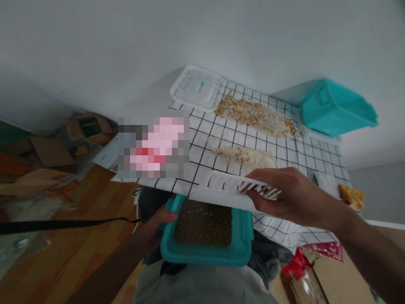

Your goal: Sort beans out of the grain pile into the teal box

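My left hand (pixel 160 220) is closed on the left rim of a teal plastic bin (pixel 205 255) at my lap, below the table's front edge. Small round greenish-brown beans (pixel 204 226) cover the floor of this bin. Above it, my right hand (pixel 281 190) grips a white slotted plastic piece (pixel 226 185), its fingers partly hidden behind the slots. Beyond that piece, a thin patch of pale grains with a few yellow beans (pixel 242 157) lies on the checked tablecloth (pixel 202 147). Farther back spreads a larger pile of yellow beans and pale grains (pixel 253 115).
A clear lid (pixel 198 88) lies at the back left, and an empty-looking teal bin (pixel 335 109) is tilted at the back right. A pixelated pink item (pixel 161 145) is on the left. Cardboard boxes (pixel 47 156) crowd the left floor; a red bag (pixel 297 264) sits lower right.
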Motion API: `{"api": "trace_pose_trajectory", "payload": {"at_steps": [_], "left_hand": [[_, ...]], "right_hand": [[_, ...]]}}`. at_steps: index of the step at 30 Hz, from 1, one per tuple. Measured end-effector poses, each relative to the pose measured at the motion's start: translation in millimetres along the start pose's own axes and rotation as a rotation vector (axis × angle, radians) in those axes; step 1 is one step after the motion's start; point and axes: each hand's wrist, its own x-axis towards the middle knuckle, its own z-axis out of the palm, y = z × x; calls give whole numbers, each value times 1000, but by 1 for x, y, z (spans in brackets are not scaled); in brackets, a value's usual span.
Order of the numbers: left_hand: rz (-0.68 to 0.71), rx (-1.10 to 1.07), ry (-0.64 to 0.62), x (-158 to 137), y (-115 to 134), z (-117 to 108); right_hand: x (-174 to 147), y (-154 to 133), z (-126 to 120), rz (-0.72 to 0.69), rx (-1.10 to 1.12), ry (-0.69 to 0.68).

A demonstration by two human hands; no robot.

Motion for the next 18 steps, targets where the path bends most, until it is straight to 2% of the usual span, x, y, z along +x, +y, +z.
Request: {"api": "trace_pose_trajectory", "payload": {"at_steps": [4,7,9,12,15,18], "left_hand": [[-5,-60,-1,4,-3,-3],[-17,-79,10,8,-5,-4],[-28,-79,32,9,-6,-2],[-2,-72,37,7,-5,3],[11,-39,15,3,-4,7],[18,-31,-25,0,-3,12]], "right_hand": [[-6,13,-19,112,-165,162],[0,28,-35,213,-282,354],[8,35,-43,245,-332,414],[23,43,-51,184,-366,393],[40,53,-59,88,-302,325],[57,66,-69,80,-227,272]]}}
